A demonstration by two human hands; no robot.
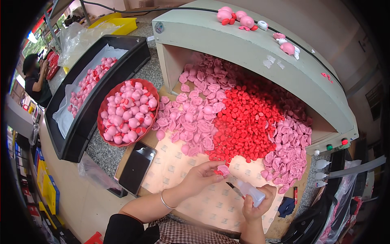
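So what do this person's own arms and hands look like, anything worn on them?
Both hands are bare, no gloves. The left hand has a thin silver bangle around the wrist, and a dark sleeve is pushed up near the elbow. The right hand and its forearm show no sleeve, bracelet or watch. No rings are clear to see.

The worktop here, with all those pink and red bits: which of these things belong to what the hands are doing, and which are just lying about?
In use:
left hand pinching a pink piece
right hand holding a squeeze bottle
red pieces pile
pink pieces pile

Lying about:
phone
red bowl of assembled figures
black tray
spare bottles
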